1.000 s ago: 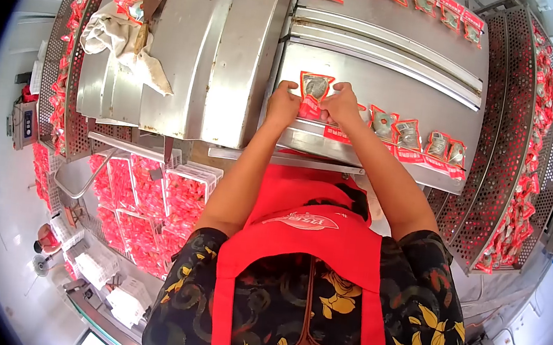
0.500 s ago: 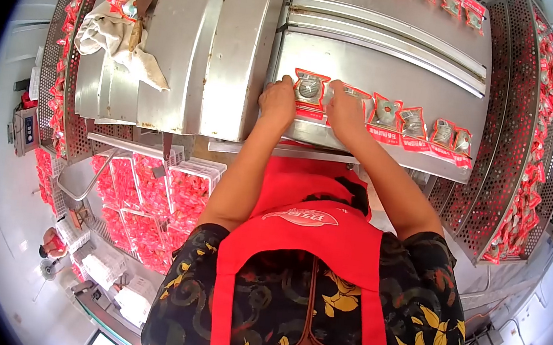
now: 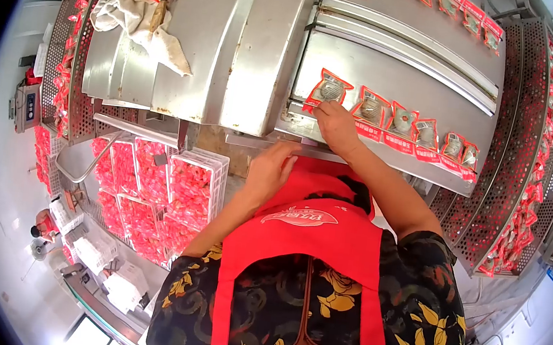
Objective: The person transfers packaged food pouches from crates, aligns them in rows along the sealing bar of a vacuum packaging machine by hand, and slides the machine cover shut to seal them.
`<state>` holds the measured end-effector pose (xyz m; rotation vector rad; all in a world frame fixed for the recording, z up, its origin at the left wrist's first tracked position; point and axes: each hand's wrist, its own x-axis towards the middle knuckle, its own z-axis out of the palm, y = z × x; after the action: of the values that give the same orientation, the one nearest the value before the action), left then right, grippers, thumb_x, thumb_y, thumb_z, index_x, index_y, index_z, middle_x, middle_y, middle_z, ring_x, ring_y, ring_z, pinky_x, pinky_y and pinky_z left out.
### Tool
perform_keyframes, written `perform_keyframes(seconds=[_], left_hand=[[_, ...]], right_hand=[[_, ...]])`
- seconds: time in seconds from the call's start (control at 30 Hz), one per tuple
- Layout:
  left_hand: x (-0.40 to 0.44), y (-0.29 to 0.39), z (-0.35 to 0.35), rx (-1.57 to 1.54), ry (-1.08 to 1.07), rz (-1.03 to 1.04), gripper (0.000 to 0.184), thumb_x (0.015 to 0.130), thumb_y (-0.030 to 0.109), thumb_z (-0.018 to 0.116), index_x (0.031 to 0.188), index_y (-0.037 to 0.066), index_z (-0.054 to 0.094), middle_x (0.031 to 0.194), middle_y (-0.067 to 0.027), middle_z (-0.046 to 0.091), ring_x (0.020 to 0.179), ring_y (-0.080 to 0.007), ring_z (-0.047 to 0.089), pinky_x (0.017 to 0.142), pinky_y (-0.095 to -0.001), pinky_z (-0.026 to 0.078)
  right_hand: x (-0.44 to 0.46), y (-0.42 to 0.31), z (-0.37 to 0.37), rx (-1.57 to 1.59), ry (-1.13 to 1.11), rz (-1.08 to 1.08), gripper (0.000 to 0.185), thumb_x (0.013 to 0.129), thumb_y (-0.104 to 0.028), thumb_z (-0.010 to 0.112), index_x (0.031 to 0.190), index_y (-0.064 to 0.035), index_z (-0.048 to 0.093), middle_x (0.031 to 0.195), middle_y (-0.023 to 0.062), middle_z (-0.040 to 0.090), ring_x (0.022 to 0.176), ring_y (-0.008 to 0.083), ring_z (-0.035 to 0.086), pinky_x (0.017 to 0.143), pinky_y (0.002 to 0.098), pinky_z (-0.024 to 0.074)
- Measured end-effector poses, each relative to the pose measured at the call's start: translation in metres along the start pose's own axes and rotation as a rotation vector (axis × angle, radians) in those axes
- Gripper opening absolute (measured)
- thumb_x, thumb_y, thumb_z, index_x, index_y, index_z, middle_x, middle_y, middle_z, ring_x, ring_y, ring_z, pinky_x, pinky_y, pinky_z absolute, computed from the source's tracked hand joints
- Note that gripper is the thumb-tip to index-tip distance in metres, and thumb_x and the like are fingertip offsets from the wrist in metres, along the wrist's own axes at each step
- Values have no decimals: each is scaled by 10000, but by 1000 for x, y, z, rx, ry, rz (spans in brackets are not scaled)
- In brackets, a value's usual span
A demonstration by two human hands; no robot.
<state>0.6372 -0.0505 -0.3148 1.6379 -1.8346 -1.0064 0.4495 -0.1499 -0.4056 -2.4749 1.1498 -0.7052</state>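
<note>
My right hand (image 3: 337, 126) is closed at the lower edge of a red-edged packet (image 3: 330, 90), pinching it at the left end of a row on the steel machine's front plate (image 3: 316, 49). Beside it, to the right, lie several more packets, among them one (image 3: 371, 108) showing grey-brown contents through a clear window. My left hand (image 3: 272, 170) is off the machine, in front of the red apron (image 3: 302, 243), its fingers apart and holding nothing that I can see.
A second packet row (image 3: 449, 5) lies on the far plate. Left are a steel cover (image 3: 253, 47) and a cloth (image 3: 131, 13). Perforated trays (image 3: 499, 130) flank the machine. Crates of red packets (image 3: 195, 194) stand lower left; another person (image 3: 45, 224) is beyond.
My left hand has left the plate and moved down towards the apron. My right hand has shifted left to the lower edge of the leftmost packet, which now lies tilted.
</note>
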Motion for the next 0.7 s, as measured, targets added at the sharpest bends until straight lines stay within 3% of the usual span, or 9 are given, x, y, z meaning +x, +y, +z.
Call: perform_keyframes(seconds=[0.17,0.4,0.47,0.6,0.7], left_hand=[[-13,-8,-8,-21,-5,-31,189,877,71,616,1065,75,632,1045,-120,649,925,-328,642,771,-396,523],[-21,-22,-20,-40,3,-76,186,890,87,612,1073,96,638,1041,-120,649,922,-324,651,759,-392,521],[-22,-24,-21,-29,-4,-55,186,891,87,612,1075,99,638,1038,-120,649,924,-324,652,759,-389,520],[-29,-30,-24,-97,-18,-63,192,896,98,612,1085,104,643,1037,-125,655,916,-325,653,757,-386,516],[-35,-40,-20,-99,-29,-85,198,897,100,613,1092,108,646,1034,-127,661,903,-325,654,755,-383,516]], right_hand=[[5,-20,-18,-8,16,13,207,725,-47,613,924,-41,669,916,55,608,824,234,576,704,339,508],[9,-19,12,-32,58,-25,224,714,-48,616,929,-53,676,940,42,618,820,232,573,695,342,508],[1,-14,10,-26,-53,-45,264,717,-65,651,980,-53,659,995,60,616,873,249,577,746,357,503],[-21,-33,-43,33,3,65,363,752,-125,716,1090,-60,602,1097,100,581,1000,292,562,846,392,474],[-44,-12,-63,-137,105,244,292,746,-93,661,1031,-64,605,1057,110,589,951,287,566,824,392,477]])
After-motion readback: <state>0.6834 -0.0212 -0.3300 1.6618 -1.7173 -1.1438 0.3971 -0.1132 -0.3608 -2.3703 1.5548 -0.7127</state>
